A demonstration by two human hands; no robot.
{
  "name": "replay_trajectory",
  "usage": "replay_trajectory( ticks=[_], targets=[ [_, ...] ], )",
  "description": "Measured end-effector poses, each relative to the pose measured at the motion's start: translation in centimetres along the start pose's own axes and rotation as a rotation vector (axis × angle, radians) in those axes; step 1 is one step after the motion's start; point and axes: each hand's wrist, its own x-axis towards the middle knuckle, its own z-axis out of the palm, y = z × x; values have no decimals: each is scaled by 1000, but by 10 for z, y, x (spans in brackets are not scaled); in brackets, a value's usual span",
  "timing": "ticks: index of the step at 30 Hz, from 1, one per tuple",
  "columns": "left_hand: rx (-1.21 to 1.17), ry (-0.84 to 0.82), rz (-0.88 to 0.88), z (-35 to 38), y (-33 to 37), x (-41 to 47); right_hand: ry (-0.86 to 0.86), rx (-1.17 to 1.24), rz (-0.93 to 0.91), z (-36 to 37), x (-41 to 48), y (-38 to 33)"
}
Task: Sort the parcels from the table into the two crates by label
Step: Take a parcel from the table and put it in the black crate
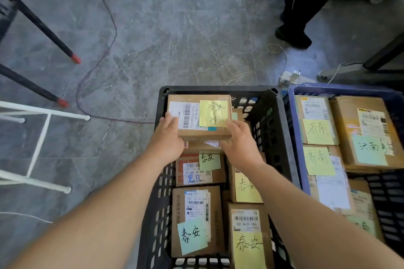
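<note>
A brown cardboard parcel [192,131] with a white barcode label and a yellow note sits at the far end of the black crate [220,89], on top of other parcels. My left hand [167,137] grips its near left corner and my right hand [239,142] holds its near right corner. Several parcels with yellow or green notes lie in the black crate below my arms. The blue crate [293,120] to the right holds several parcels with differently written notes.
Grey stone floor lies beyond the crates, crossed by a dark cable [105,50]. Black table legs with red feet [75,58] and a white frame [43,129] stand at the left. A person's dark-trousered leg [295,17] stands at the far right, near a power strip [288,76].
</note>
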Motion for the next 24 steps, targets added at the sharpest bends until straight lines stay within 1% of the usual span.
replay_trajectory(
  ticks=[2,4,5,7,9,12,17,20,24],
  targets=[
    [-45,16,-10,-1,0,-3,69,40,41,-4,6,10],
    [-80,29,-21,-4,-1,-6,121,39,133,-4,15,24],
    [-86,32,-20,-5,-1,-7,111,34,205,-3,19,30],
    [-86,38,-15,-6,-2,-8,33,-17,356,1,26,40],
    [-73,38,-13,-6,-4,-8,-50,-67,420,7,31,45],
    [-34,34,-3,-4,-5,-9,-127,-109,376,18,32,41],
    [55,2,36,-4,-5,-11,-143,-110,299,14,19,35],
    [139,-4,41,-6,-2,-23,-94,-254,216,-7,5,23],
    [235,-2,108,-9,8,-58,-71,-417,125,-37,-34,-5]
  ],
)
